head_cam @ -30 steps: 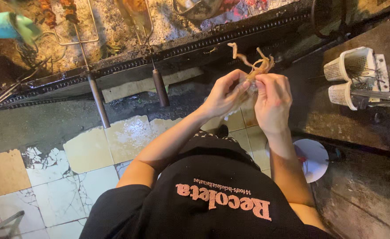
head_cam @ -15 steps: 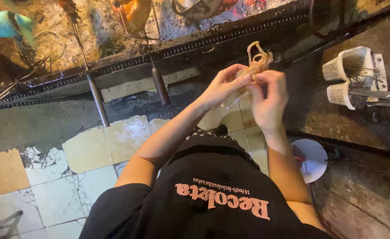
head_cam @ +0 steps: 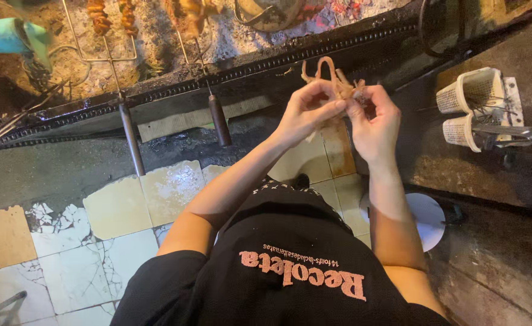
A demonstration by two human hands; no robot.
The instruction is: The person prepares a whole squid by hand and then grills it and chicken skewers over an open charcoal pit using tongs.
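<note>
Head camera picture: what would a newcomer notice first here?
At upper centre, the left hand and right hand pinch a pale, stringy piece of raw meat. Behind them runs a charcoal grill with skewers over ash. At right, two white baskets lie on a dark counter.

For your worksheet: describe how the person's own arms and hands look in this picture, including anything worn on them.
Both arms are bare from the short sleeves of a black T-shirt down to the fingers. The left hand and right hand wear no gloves. No watch, bracelet or ring is visible. The shirt carries pinkish printed lettering across the chest.
</note>
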